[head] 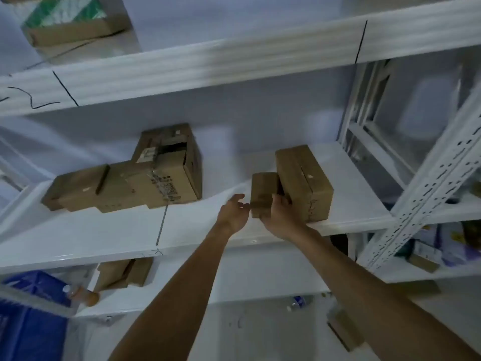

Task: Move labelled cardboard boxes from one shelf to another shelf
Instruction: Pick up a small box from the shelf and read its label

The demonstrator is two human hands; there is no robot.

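A small brown cardboard box [263, 188] stands on the white middle shelf [109, 230], touching a larger brown box [304, 181] on its right. My right hand [282, 214] wraps its fingers over the small box's near right edge. Just left of the small box hovers my left hand [234, 212], fingers spread, a narrow gap from the cardboard. Further left on the same shelf lie a flat wide box [99, 191] and a taller labelled box [169, 162] with a torn top.
An upper shelf [234, 61] runs overhead, with a green-and-white printed box [70, 19] at top left. A perforated white upright [429, 194] stands at the right. Below are more boxes [125, 273], a blue crate [33, 316] and a bottle [298, 303].
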